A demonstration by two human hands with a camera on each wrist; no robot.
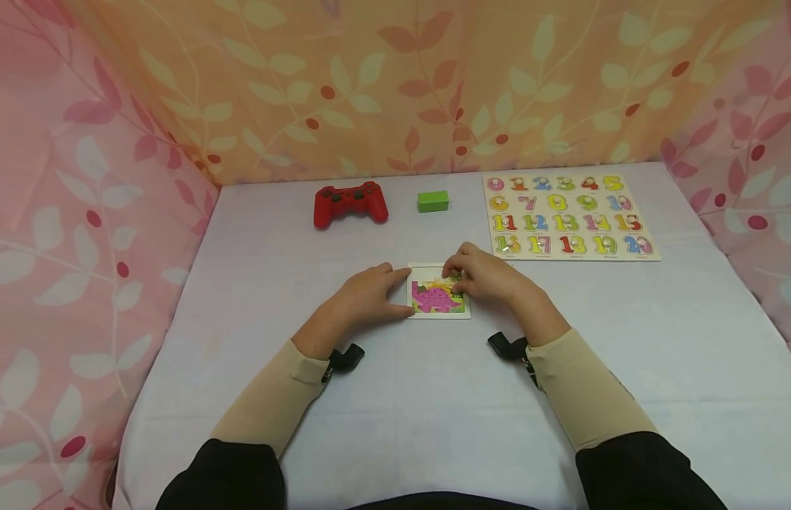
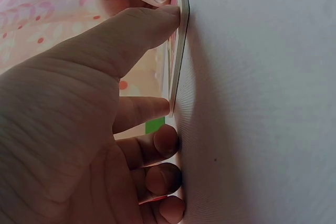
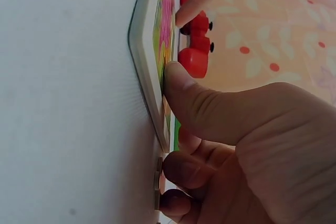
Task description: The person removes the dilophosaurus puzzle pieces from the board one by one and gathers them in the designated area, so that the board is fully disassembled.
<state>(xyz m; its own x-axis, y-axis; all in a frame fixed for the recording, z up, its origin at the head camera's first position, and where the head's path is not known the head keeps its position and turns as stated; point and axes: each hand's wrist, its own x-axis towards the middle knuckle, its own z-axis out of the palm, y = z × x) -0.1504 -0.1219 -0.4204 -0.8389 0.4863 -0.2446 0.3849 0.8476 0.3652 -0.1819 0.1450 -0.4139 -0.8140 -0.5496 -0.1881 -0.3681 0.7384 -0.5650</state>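
A small framed jigsaw puzzle (image 1: 436,297) with a pink dinosaur lies flat on the table between both hands. My left hand (image 1: 370,294) rests at its left side. The thumb and index finger touch the frame near its two left corners, and the other fingertips rest on the cloth in the left wrist view. Over the puzzle's upper right, my right hand (image 1: 487,275) has curled fingers and appears to pinch a small puzzle piece, mostly hidden by the fingers. In the right wrist view, the right thumb (image 3: 181,80) lies against the picture side.
A red game controller (image 1: 350,204) and a green block (image 1: 433,201) lie behind the puzzle. A number puzzle board (image 1: 570,218) lies at the back right, close to the right hand. Floral curtains (image 1: 395,85) border the white-covered table (image 1: 427,411).
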